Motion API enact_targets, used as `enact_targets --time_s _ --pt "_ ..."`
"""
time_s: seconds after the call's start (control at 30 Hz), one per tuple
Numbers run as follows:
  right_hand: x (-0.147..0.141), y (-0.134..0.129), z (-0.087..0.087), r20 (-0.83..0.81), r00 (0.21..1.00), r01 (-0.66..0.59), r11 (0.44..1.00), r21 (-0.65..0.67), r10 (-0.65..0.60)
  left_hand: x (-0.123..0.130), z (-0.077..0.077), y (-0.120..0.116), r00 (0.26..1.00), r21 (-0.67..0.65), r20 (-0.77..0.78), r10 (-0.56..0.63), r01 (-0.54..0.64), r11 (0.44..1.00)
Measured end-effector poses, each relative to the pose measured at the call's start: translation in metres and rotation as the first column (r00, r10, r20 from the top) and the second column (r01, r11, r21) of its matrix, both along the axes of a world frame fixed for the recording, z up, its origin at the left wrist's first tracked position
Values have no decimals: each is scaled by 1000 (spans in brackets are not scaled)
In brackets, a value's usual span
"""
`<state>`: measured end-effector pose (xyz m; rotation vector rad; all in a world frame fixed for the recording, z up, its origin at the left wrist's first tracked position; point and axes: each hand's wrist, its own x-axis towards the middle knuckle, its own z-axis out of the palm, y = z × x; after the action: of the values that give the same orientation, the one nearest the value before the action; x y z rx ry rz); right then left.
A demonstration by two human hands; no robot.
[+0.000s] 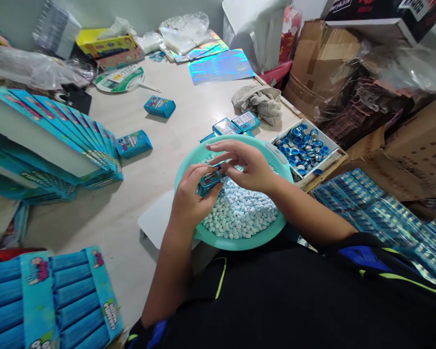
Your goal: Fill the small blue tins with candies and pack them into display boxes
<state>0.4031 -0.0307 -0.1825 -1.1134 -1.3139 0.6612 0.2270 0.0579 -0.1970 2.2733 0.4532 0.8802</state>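
Observation:
A small blue printed box (pixel 208 182) is in my left hand (pixel 193 196), whose fingers close round it above a turquoise basin (pixel 236 242). My right hand (pixel 245 162) reaches over from the right. Its thumb and index finger come together at the upper right end of the box, on something small and dark that I cannot make out, while its other fingers stretch out to the left. Many small pale blue and white pieces (pixel 240 215) fill the basin below both hands.
Right of the basin, a white box (pixel 332 145) holds blue caps (pixel 303 148). Small blue boxes (pixel 160 105) lie on the table (pixel 131 213), with a cloth (pixel 257 103) behind. Folded blue cartons (pixel 58 140) stand left; blue packs (pixel 381 218) are stacked at the right.

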Motion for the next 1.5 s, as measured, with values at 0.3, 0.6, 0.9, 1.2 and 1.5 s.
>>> enact_targets --time_s 0.3,0.6,0.9,1.2,1.5 --pt "15 2 4 185 976 131 989 -68 -117 -3 -9 -1 993 -196 -45 109 -116 974" --pt "24 9 -15 561 793 244 720 -650 238 0 -6 -1 957 -281 28 288 -269 921" --pt "-1 -28 -18 690 600 178 774 -608 404 1 -7 2 972 -327 -26 233 -229 917" --pt "14 -28 -14 460 887 292 829 -476 -48 -2 -9 3 988 -329 -104 117 -145 933" --pt "3 2 5 -268 900 289 931 -223 -344 -5 -4 2 989 -189 -131 -66 41 981"
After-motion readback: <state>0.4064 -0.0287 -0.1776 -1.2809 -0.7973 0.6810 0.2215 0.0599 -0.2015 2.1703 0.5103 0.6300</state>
